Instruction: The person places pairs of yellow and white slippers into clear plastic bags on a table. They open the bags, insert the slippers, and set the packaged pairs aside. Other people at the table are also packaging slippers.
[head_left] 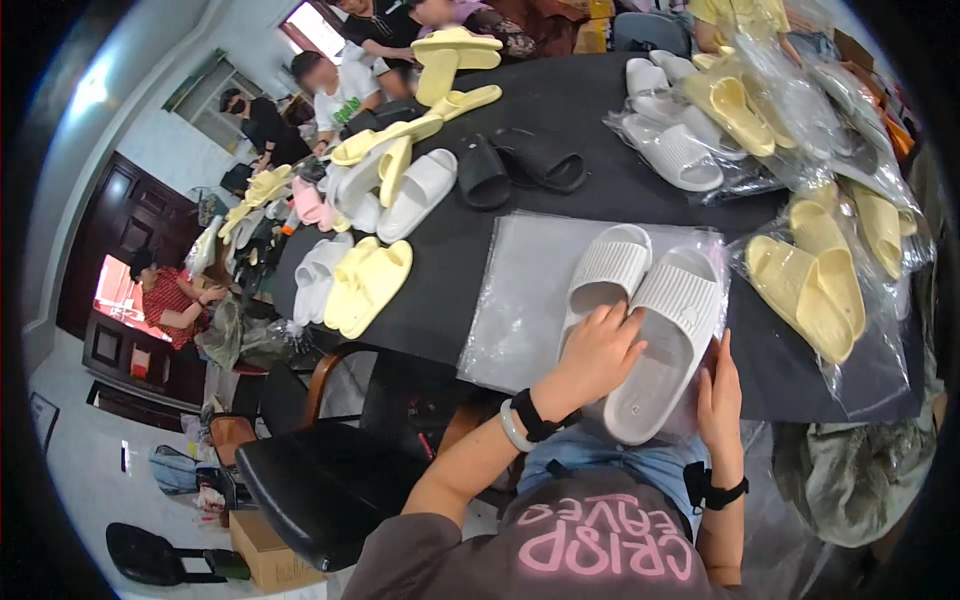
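1. A pair of white slide sandals (650,310) lies at the centre right of the frame, on the near edge of a black table (580,110). They rest side by side and touching, toes pointing up the frame, heels hanging toward the person.
2. Each sandal has a broad, finely ribbed strap and a smooth, thick, pale sole. The right one sits a little lower and reaches past the table edge.
3. A clear plastic bag (520,300) lies flat under the pair and spreads out to the left of it. Its right side rises around the right sandal.
4. The left hand (595,355) lies curled over the heel part of the left sandal, fingers bent and pressing on the sole. It is a loose, half-closed rest, not a full clasp.
5. The right hand (720,395) stands on edge at the right side of the right sandal, fingers straight and pointing up the frame, against the bag's edge. Whether it pinches the plastic cannot be told.
6. Both wrists carry black bands.
7. To the right, yellow sandals in clear bags (810,290) lie near the pair. Loose yellow sandals (365,285) lie at left centre, and black sandals (520,165) higher up.
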